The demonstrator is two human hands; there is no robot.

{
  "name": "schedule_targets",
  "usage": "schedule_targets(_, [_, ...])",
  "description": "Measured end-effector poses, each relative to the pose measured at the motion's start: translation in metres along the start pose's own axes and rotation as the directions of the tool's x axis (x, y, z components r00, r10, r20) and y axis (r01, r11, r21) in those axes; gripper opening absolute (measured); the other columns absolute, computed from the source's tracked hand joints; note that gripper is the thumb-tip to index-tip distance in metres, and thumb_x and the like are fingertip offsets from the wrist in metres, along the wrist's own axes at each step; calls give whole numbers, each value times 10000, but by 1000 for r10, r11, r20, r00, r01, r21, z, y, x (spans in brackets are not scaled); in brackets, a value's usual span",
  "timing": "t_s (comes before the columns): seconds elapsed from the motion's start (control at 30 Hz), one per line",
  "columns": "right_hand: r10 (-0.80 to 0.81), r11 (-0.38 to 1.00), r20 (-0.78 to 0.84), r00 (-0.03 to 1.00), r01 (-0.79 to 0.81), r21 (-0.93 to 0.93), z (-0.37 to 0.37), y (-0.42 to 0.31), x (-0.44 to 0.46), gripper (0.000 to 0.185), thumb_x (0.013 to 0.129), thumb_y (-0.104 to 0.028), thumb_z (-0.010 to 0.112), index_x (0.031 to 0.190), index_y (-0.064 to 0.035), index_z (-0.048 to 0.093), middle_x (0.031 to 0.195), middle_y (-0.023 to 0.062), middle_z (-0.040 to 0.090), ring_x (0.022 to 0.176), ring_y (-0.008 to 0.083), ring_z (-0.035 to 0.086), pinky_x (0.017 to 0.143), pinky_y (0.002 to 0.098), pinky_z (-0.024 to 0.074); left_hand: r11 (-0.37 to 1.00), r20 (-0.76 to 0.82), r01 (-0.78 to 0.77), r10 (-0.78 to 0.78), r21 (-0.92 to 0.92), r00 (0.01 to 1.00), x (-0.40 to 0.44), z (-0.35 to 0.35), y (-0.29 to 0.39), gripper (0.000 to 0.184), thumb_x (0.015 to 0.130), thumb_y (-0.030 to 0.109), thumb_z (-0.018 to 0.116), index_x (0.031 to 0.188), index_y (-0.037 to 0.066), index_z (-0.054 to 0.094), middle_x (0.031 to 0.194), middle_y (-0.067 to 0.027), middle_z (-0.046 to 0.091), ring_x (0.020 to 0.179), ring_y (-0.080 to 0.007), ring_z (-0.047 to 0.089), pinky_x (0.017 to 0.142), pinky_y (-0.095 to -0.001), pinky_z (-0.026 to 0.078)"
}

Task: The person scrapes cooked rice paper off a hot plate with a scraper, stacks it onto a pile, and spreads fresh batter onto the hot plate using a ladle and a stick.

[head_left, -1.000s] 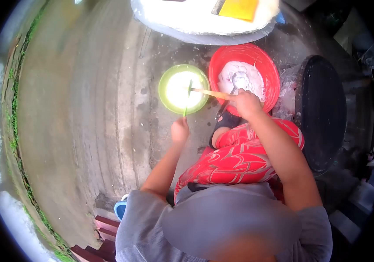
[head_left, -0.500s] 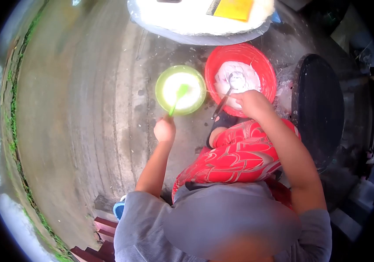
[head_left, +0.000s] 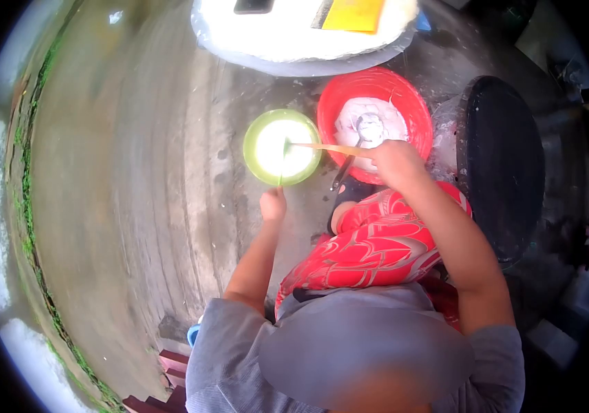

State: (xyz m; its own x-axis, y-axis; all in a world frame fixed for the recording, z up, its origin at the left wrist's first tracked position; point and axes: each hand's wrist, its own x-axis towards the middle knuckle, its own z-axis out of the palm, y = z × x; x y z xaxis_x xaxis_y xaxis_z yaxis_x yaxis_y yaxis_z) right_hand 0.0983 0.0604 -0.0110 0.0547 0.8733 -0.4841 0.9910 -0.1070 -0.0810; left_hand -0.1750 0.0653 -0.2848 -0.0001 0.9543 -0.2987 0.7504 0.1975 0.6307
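Observation:
My left hand (head_left: 273,204) is closed on the handle of a green utensil (head_left: 281,177), whose head is over a light green bowl (head_left: 253,135) of bright white contents. My right hand (head_left: 399,165) grips a tan flat stick (head_left: 335,148); its far end meets the green utensil above the bowl. Right beside the bowl stands a red basin (head_left: 415,103) with whitish paste inside. A metal ladle (head_left: 370,128) lies in the paste, its dark handle (head_left: 342,173) over the basin's near rim, below my right hand.
Beyond the basins is a round surface covered in white (head_left: 287,34), bearing a yellow scraper (head_left: 353,15) and a dark phone-like object (head_left: 254,6). A large black round lid or seat (head_left: 502,168) stands at the right. Dark red slats (head_left: 174,361) lie at the lower left.
The stick in my right hand has swung left from over the red basin to the green utensil. My left hand has moved slightly right, and the utensil's head now looks narrow, turned edge-on.

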Motion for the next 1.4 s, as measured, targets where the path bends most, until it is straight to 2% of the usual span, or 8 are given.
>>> schedule_targets(0.33, [145, 988, -234, 961, -126, 95, -46, 75, -100, 299, 840, -128, 471, 1096, -154, 623, 781, 157, 622, 737, 317, 612, 644, 409, 478, 703, -172, -488, 644, 517, 746, -22, -2, 105, 375, 875, 342, 490, 1046, 14, 554, 812, -120, 605, 818, -284, 583, 797, -435, 430])
schedule_targets(0.4, [234, 949, -265, 935, -161, 270, -55, 86, -134, 289, 825, -110, 515, 1092, -131, 622, 756, 163, 618, 677, 315, 604, 613, 378, 480, 894, 534, 85, 185, -440, 825, -16, 15, 135, 385, 901, 352, 466, 1024, -1, 557, 785, -78, 587, 745, -226, 585, 716, -397, 494])
schedule_targets(0.53, [489, 762, -225, 843, -286, 582, -38, 119, -214, 294, 833, -55, 536, 1109, -119, 618, 756, 126, 648, 550, 196, 592, 538, 293, 474, 572, 924, 743, 73, -347, 375, 7, 30, 188, 350, 943, 335, 392, 910, 24, 551, 767, -92, 576, 690, -185, 578, 704, -388, 539])
schedule_targets(0.73, [740, 353, 13, 673, -404, 844, 91, 131, -273, 284, 875, -70, 506, 1136, -123, 608, 641, 56, 605, 527, 88, 531, 522, 248, 455, 407, 950, 863, 39, -298, 310, 40, 92, 211, 351, 951, 279, 386, 1005, -58, 471, 720, -81, 525, 609, -151, 528, 570, -285, 502])
schedule_targets(0.8, [735, 265, 121, 667, -447, 854, 136, 126, -273, 284, 879, -80, 502, 1141, -116, 603, 627, 68, 596, 530, 101, 536, 533, 258, 457, 600, 937, 764, -66, -237, 343, 35, 95, 222, 296, 952, 237, 381, 959, -38, 491, 615, -33, 452, 467, -111, 408, 400, -229, 359])
schedule_targets(0.87, [713, 251, 101, 694, -387, 887, 174, 121, -268, 282, 879, -87, 501, 1145, -98, 596, 625, 101, 591, 536, 126, 551, 554, 280, 463, 973, 710, -198, 224, -120, 668, 27, 96, 211, 228, 914, 159, 385, 938, -25, 517, 682, -142, 566, 517, -210, 569, 417, -332, 457])
schedule_targets(0.9, [715, 243, 102, 691, -384, 891, 183, 121, -264, 282, 879, -87, 501, 1145, -98, 596, 625, 101, 591, 536, 126, 551, 554, 280, 463, 639, 582, -713, 475, 288, 660, 23, 94, 213, 213, 894, 132, 389, 943, -24, 525, 739, -196, 604, 566, -255, 627, 441, -375, 491])
schedule_targets(1.4, [747, 342, 100, 657, -509, 790, 218, 136, -249, 365, 819, -20, 531, 1155, -149, 595, 788, 154, 633, 608, 222, 585, 603, 298, 467, 602, 510, -679, 462, 421, 726, 34, 125, 283, 235, 796, 137, 453, 862, -8, 625, 875, -236, 629, 830, -364, 630, 737, -453, 504])
